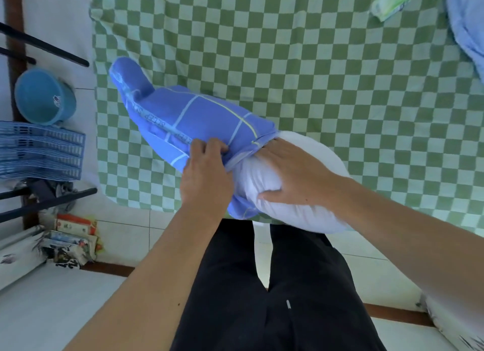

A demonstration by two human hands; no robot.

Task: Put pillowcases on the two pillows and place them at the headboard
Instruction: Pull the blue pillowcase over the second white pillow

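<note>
A white pillow (309,193) lies at the near edge of the bed, its far end inside a blue pillowcase (199,115) with pale grid lines. The pillow's near half sticks out bare. My left hand (207,172) pinches the hem of the pillowcase at its opening. My right hand (290,172) lies on the bare pillow, fingers spread and curved round it, fingertips at the pillowcase opening. The far corner of the pillowcase is limp and unfilled. A second pillow is not clearly visible.
The bed has a green and white checked sheet (327,75). A light blue cloth (468,23) lies at the far right, a green packet (390,2) near it. On the floor at left stand a blue bucket (44,96), a blue crate (39,151) and papers (73,243).
</note>
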